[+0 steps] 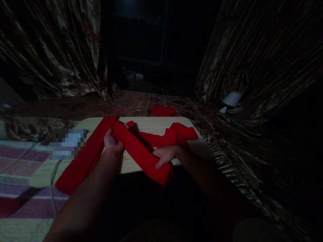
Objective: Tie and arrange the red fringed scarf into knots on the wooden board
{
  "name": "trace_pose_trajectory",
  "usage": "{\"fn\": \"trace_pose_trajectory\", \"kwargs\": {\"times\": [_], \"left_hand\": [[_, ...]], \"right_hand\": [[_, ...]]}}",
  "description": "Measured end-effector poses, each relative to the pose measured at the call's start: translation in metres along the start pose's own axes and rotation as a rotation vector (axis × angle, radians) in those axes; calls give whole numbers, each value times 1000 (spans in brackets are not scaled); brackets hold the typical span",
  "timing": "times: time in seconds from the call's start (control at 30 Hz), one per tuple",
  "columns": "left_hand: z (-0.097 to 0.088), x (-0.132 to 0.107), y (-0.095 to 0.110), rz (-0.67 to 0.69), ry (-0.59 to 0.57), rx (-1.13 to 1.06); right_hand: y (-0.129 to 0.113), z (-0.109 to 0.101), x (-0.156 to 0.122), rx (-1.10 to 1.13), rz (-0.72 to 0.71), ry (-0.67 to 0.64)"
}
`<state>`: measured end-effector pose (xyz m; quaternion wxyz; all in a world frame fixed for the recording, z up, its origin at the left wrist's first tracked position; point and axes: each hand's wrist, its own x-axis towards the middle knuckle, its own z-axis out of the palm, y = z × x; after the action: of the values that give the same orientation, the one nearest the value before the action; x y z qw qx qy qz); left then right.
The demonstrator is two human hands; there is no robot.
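Observation:
A long red cloth (137, 148) lies in folds across a light wooden board (151, 123). My left hand (112, 140) is closed around a fold of the cloth near the board's middle. My right hand (166, 155) grips the same band lower down at the board's near edge, fingers wrapped over it. One end of the cloth (80, 163) hangs off the board's left side. Another bunched part (180, 132) rests to the right.
A second small red piece (164, 111) lies beyond the board on the patterned floor. Shiny patterned curtains (252, 60) hang left and right. A white lamp-like object (230, 100) with a cable sits at the right. A striped mat (22, 168) and a cable (51, 188) lie left.

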<state>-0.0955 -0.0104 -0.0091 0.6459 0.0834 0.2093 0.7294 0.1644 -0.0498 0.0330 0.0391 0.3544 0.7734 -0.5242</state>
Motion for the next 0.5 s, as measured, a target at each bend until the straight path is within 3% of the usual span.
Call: {"fn": "trace_pose_trajectory", "kwargs": {"times": [0.07,0.1,0.13,0.2,0.3,0.4,0.5], "left_hand": [[-1,1,0,-18,-4,7],[-2,2,0,-23,-5,11],[-3,3,0,-24,-5,15],[-5,4,0,-24,-1,20],[-4,4,0,-15,9,28],[-2,2,1,-5,8,44],[-2,1,2,-1,-2,49]], "right_hand": [[-1,-3,-1,66,89,-217],[-1,-5,0,93,123,-253],[-1,-7,3,93,130,-190],[2,-12,10,-21,115,99],[9,-17,21,-393,36,510],[15,-16,28,-743,-49,621],[19,-13,34,-925,8,652]]}}
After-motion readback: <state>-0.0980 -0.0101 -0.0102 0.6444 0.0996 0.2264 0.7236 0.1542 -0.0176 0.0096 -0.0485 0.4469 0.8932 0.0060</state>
